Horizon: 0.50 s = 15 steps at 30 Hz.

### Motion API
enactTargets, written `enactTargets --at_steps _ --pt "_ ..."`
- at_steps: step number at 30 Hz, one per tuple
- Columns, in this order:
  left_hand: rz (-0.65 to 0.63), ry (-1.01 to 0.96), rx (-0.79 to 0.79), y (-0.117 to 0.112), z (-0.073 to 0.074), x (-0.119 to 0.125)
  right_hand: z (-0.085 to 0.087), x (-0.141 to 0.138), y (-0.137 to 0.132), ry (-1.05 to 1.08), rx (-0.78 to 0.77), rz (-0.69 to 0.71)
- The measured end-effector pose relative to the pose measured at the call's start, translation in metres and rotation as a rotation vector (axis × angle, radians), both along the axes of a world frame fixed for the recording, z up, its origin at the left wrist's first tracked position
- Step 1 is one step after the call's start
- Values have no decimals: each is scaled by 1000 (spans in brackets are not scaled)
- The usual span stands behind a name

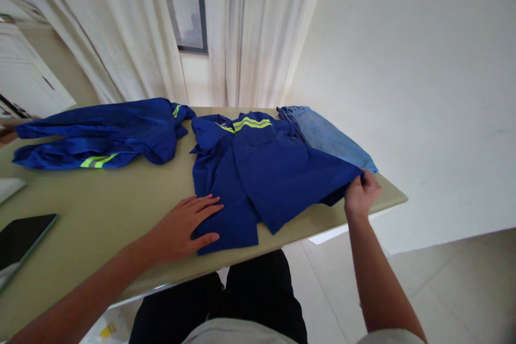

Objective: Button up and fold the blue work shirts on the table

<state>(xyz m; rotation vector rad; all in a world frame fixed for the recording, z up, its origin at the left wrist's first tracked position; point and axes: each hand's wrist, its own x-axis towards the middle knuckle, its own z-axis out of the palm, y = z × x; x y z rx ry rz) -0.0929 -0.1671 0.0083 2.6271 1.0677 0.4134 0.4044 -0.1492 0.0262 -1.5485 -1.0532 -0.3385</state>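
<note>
Two hands work the blue shirt [266,172]: left hand [185,228] spread flat, right hand [360,193] pinching its edge.

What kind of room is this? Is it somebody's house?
Probably a room in a home. White curtains hang by a window, the floor is tiled, and blue work clothes lie on a table with a tablet.

second blue garment [100,137], light blue cloth [328,137], tablet [22,236], white curtains [250,32]
</note>
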Motion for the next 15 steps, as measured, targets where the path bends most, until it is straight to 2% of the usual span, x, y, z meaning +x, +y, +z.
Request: enactTargets --at_steps 2,5,7,8,10,13,15 --pt "-20 13 19 -13 1 -5 -8 10 -20 44 22 -54" --pt "-45 1 -34 -33 10 -9 -26 23 -64 -143 -39 -19" --pt "-23 -32 -113 -34 19 -6 -36 33 -91 -253 -110 44" --pt "33 -62 -126 -29 23 -3 -39 38 -102 -283 -132 77" --pt "252 -135 -45 -4 29 5 -41 45 -116 -293 -130 138" --pt "634 -168 178 55 30 12 -34 45 -119 -245 -69 166" --pt "711 -91 95 96 32 10 -25 40 -113 -210 -13 139"
